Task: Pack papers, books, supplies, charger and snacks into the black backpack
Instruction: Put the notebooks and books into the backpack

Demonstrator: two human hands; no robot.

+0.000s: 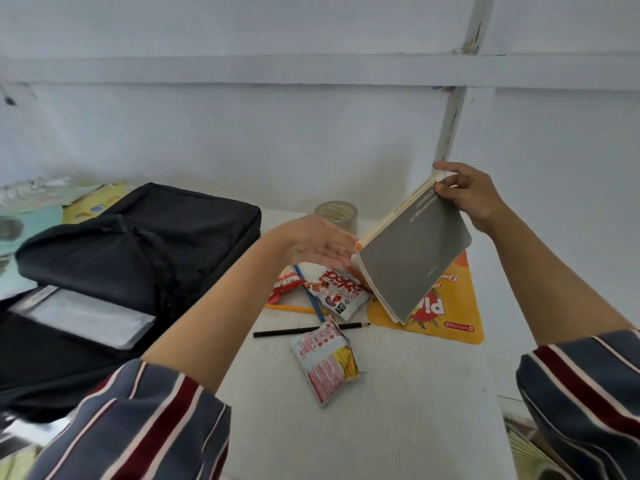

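Right hand (471, 199): pinches the far upper corner of the grey book (415, 251), thumb on the cover and fingers behind it.
Left hand (311, 245): flat, fingers straight, tips touching the book's spine edge near its lower end. It steadies the book and does not grip it.
Grey book: in the air and tilted, its lowest corner hanging just over the orange snack bag (453, 320). Not yet packed.
Black backpack (145, 237): lies on the white table (398, 403), left of both hands. Its near compartment is open, with a clear folder (83, 317) showing inside.
Loose on table: red-and-white snack packet (339, 289), small snack packet (325, 362), black pencil (304, 330), yellow pencil (298, 309), tape roll (336, 211).
Charger: not seen.
Step, as judged: bringing the book across to the open compartment.
Risk 1: the book's weight hangs from a one-corner pinch — if the flat hand comes away, the book could swing, splay its pages or slip.
Risk 2: the low corner, swept leftward, could catch the packets and pencils and scatter them.
Risk 3: the folder already fills the opening — the book's edge may snag on it or buckle it.
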